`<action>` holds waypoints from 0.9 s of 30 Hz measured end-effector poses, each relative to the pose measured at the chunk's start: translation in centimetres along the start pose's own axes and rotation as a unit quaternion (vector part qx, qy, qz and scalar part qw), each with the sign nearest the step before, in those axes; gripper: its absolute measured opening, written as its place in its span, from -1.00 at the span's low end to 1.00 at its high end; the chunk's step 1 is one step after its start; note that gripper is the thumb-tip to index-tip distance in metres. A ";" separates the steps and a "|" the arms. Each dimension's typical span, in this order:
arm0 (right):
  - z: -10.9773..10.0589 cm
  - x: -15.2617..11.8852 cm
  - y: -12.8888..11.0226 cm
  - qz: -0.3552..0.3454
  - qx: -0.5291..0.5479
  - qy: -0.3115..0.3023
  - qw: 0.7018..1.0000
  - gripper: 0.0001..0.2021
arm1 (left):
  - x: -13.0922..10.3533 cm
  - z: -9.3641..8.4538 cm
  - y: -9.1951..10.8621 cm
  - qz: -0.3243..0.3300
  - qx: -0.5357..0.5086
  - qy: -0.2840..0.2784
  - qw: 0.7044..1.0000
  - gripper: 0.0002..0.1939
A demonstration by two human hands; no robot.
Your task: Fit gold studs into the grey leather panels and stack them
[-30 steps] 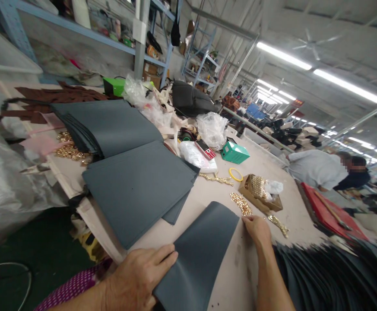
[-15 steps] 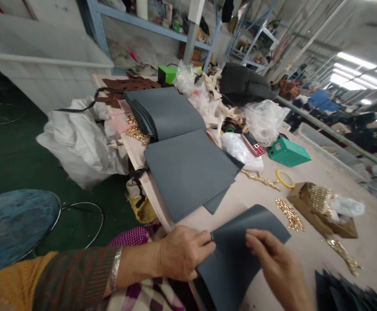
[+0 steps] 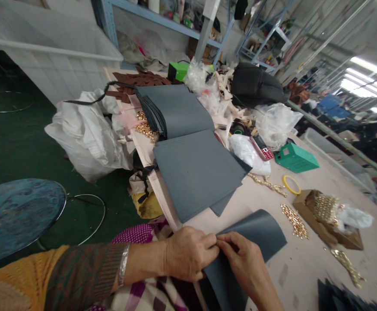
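Note:
A dark grey sheet [image 3: 262,231] curls over the table's front edge, its far end raised in a bend. My left hand [image 3: 190,254] is closed on the sheet's left edge, thumb and forefinger pinched together. Right beside those fingertips, my right hand [image 3: 245,263] pinches the same edge, so the fingertips of both hands meet. Whether something small is between them is hidden. Beyond my hands lies a flat stack of grey sheets [image 3: 201,172], and behind it a second stack [image 3: 182,110] folded over at its left side.
Gold chain pieces [image 3: 294,221] lie right of the sheet, near a cardboard box [image 3: 326,226] holding more chain. Farther back are a yellow ring [image 3: 291,184], a green box [image 3: 296,157] and a red phone [image 3: 262,148]. A blue round stool [image 3: 21,216] stands at left.
My right hand has moved left to meet my left hand at the sheet's edge, and its fingers have closed there. The view has shifted slightly.

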State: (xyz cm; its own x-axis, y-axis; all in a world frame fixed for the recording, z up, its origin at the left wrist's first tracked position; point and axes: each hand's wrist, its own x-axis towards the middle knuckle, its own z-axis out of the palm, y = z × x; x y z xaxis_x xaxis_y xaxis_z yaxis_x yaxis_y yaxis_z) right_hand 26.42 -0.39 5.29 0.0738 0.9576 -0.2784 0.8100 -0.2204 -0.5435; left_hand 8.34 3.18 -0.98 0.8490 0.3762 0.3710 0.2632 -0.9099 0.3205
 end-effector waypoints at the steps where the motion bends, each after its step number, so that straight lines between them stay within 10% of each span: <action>1: -0.1 0.2 -0.3 0.013 -0.007 -0.011 1.000 -0.76 | 0.0 0.0 0.0 0.000 -0.001 -0.004 1.000 -0.61; 12: -2.1 3.3 -1.7 0.129 -0.071 -0.137 0.980 -0.88 | 0.1 -0.4 0.0 0.007 -0.027 -0.029 0.999 -0.62; 20: -2.2 3.3 -2.3 0.092 -0.101 -0.098 0.986 -0.93 | 0.1 -0.6 0.0 -0.027 -0.052 -0.065 0.996 -0.58; 27: -7.2 4.2 0.7 0.042 -0.097 0.210 0.972 -0.56 | -0.8 -0.2 -0.1 -0.031 -0.059 -0.057 0.996 -0.34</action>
State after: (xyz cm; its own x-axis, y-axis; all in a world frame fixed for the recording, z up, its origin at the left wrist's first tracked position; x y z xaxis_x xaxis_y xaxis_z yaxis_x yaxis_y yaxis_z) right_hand 31.52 4.83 9.46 0.3426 0.9379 0.0537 0.8823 -0.3016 -0.3614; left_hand 7.54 2.99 -1.17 0.8814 0.4025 0.2474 0.2667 -0.8561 0.4427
